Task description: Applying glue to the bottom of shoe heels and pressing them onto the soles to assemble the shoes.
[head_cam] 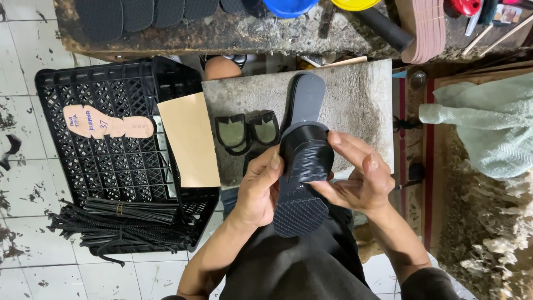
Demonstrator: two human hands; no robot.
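Over the person's lap, both hands grip a black sandal (302,166), sole up, its toe end lying on a grey slab (355,100) and its heel toward the body. The left hand (258,191) clasps the left edge, thumb laid across the ribbed strap band. The right hand (355,175) holds the right edge, fingers curled onto the band's top; its palm side is hidden from me. The sandal's underside shows a fine tread, and whatever lies beneath it cannot be made out.

Just left of the sandal, two black strap pieces (247,132) with olive centres lie on the slab, side by side and touching. A tan card (190,141) leans over the slab's left edge and onto a black crate (111,161). On the crate's mesh rests a pale insole pattern (108,123) with handwriting. Near the crate's front, a bundle of black strips (122,225) spills onto the tiled floor (28,166), the ends tangled and hard to separate.

Above, a grimy table (222,33) carries black soles (139,11), a blue bowl (288,6) and a yellow bowl (355,4), all cut off by the frame. A stack of tan insoles (427,28) hangs over its edge. At right, a pale green towel (488,122) lies over crumbly scraps (499,233).
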